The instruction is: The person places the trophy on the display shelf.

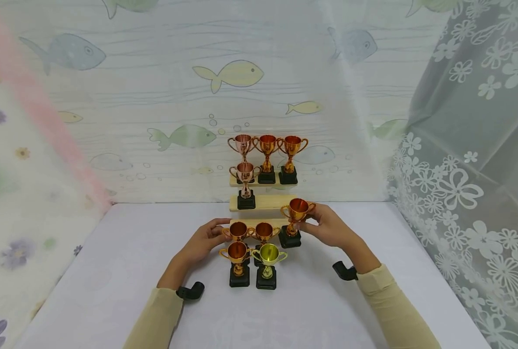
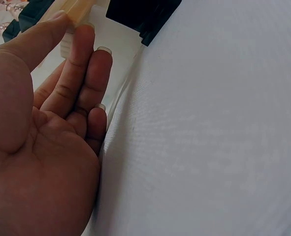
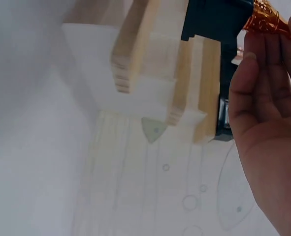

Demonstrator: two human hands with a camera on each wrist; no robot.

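Note:
My right hand [image 1: 330,225] pinches the stem of an orange-gold trophy cup [image 1: 299,208] between thumb and fingers. The cup's black base [image 3: 216,17] overlaps the right end of the lowest shelf of a wooden step stand [image 1: 263,201]. At that shelf's left end is my left hand [image 1: 203,241], its extended fingertips [image 2: 83,37] right against the wood and nothing gripped. Close to the left hand are two orange-gold cups, one at the left [image 1: 238,230] and one beside it [image 1: 264,231]. Their bases are partly hidden by another orange-gold cup [image 1: 236,253] and a yellow-gold cup [image 1: 269,254] in front.
On the top shelf stand a rose-gold cup [image 1: 243,144] and two orange-gold cups. Another rose-gold cup [image 1: 245,170] is on the middle shelf's left end. A fish-patterned curtain [image 1: 176,97] hangs behind the white table [image 1: 110,271]; lace fabric [image 1: 468,145] is at the right.

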